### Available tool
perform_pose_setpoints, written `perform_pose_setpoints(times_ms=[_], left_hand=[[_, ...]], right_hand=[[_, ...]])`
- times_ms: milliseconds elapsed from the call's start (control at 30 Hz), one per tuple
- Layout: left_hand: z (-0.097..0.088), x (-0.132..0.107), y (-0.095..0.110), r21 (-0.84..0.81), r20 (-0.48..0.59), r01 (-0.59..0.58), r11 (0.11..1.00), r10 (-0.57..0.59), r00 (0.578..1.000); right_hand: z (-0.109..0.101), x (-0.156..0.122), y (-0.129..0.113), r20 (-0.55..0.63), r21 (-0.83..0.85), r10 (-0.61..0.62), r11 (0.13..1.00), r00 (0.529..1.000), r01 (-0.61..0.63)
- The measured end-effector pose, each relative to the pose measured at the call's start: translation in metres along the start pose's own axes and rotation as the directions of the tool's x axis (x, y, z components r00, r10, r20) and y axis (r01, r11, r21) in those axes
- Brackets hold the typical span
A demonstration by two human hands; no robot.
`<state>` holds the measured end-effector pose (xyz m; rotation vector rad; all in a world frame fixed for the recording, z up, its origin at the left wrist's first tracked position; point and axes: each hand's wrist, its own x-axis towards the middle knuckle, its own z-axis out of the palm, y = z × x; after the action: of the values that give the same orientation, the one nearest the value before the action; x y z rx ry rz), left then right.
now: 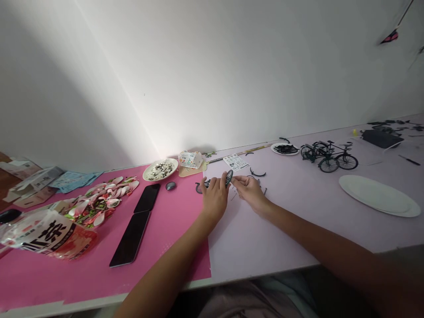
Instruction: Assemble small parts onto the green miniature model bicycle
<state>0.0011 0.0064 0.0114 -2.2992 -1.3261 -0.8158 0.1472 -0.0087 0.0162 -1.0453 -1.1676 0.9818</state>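
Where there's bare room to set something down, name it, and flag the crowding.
Bare: the lilac surface between the right forearm and white oval plate, and the pink surface between the black slabs and left forearm. Crowded: the left end, under a plastic bag and pink pieces, and beside the right hand, among loose parts.

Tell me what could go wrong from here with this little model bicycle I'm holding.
The thin wheel might bend if your left hand, gripping the model bicycle, squeezes hard. The curved black piece lying just beyond your right hand could get knocked away by a stray movement.
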Motion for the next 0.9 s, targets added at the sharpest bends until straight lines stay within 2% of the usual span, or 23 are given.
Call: perform_pose_setpoints(times_ms=[67, 100, 133, 200, 267, 333, 433, 600, 700, 900], left_hand=[[-0.002, 0.000, 0.000, 0.005, -0.003, -0.012, 1.000, 0.012, 1.000], [-0.003, 0.000, 0.000, 0.002, -0.007, -0.019, 1.000, 0.019, 1.000], [-0.004, 0.000, 0.001, -0.005, -0.012, -0.025, 1.000, 0.025, 1.000], [-0.006, -0.001, 0.001, -0.021, -0.022, -0.031, 0.999, 0.030, 0.999], [-0.008, -0.001, 0.002, -0.038, -0.028, -0.024, 0.999, 0.023, 0.999], [-0.009, -0.001, 0.003, -0.054, -0.027, -0.012, 0.998, 0.010, 1.000], [-0.009, -0.001, 0.006, -0.076, -0.032, 0.004, 0.997, -0.007, 0.999], [-0.011, -0.001, 0.009, -0.104, -0.060, 0.019, 0.994, -0.026, 0.998], [-0.011, -0.001, 0.010, -0.111, -0.069, 0.022, 0.994, -0.030, 0.997], [-0.009, -0.002, 0.012, -0.110, -0.072, 0.033, 0.993, -0.041, 0.997]], right_hand=[[-0.002, 0.000, 0.002, -0.029, -0.151, -0.138, 0.980, 0.990, 0.132], [-0.003, 0.000, 0.003, -0.031, -0.250, -0.238, 0.942, 0.971, 0.223], [-0.005, 0.002, 0.004, -0.018, -0.354, -0.359, 0.875, 0.933, 0.330], [-0.010, 0.005, 0.005, 0.065, -0.526, -0.555, 0.688, 0.829, 0.501], [-0.014, 0.008, 0.005, 0.150, -0.611, -0.651, 0.531, 0.744, 0.588], [-0.017, 0.010, 0.005, 0.190, -0.644, -0.693, 0.447, 0.695, 0.621], [-0.016, 0.008, 0.005, 0.156, -0.631, -0.712, 0.462, 0.685, 0.624], [-0.009, 0.000, 0.006, 0.065, -0.553, -0.670, 0.593, 0.740, 0.585], [-0.007, -0.002, 0.007, 0.044, -0.516, -0.641, 0.642, 0.766, 0.567], [-0.008, -0.001, 0.005, 0.034, -0.523, -0.609, 0.665, 0.792, 0.533]])
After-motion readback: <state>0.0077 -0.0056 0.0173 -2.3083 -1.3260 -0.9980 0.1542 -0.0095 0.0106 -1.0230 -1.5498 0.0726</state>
